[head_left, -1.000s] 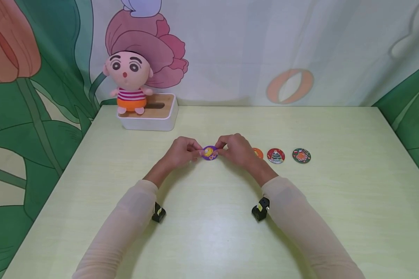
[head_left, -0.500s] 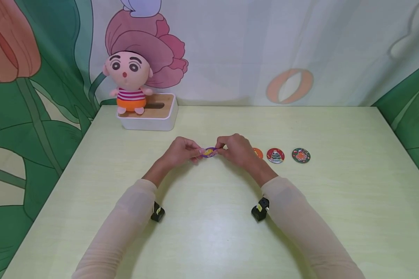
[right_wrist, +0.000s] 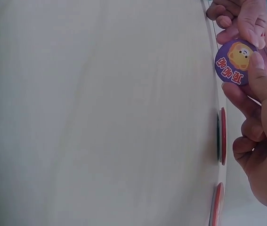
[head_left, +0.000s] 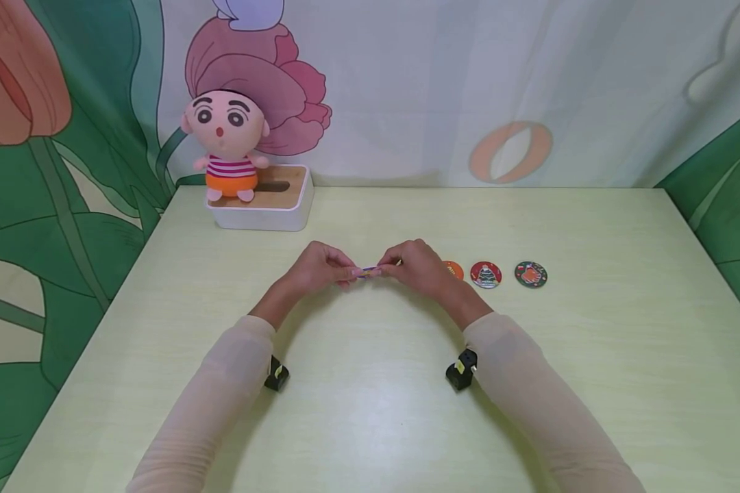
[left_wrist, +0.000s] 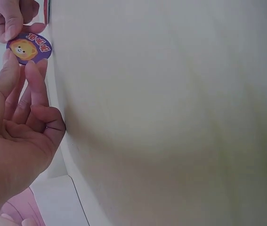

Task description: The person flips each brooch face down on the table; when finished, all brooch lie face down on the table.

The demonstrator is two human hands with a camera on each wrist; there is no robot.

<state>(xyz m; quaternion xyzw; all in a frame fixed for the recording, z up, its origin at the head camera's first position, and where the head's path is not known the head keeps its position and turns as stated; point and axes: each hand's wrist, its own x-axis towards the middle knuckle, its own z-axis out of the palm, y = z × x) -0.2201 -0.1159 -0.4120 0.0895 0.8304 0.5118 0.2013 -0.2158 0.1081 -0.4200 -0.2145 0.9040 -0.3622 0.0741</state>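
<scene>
A round purple badge [left_wrist: 28,48] with a yellow lion face and red-and-white lettering is held between both hands above the table. In the head view the badge [head_left: 366,272] appears almost edge-on, mostly covered by fingers. My left hand [head_left: 321,267] pinches its left edge between thumb and fingers. On the opposite edge, my right hand [head_left: 414,267] grips it with thumb and index finger; the right wrist view shows the printed face of the badge [right_wrist: 234,63]. Right of the hands lie an orange disc [head_left: 453,269], partly hidden by the right hand, and a red disc [head_left: 486,274] with a Christmas tree.
A dark green disc [head_left: 531,274] lies at the right end of the row. At the back left, a plush doll [head_left: 228,147] sits on a white box [head_left: 262,218] with a wooden lid. The pale table [head_left: 370,411] ends at a printed curtain [head_left: 407,89].
The badge has tilted from showing its printed face to nearly edge-on in the head view. Both hands keep hold of it and have barely shifted. The discs and doll stay put.
</scene>
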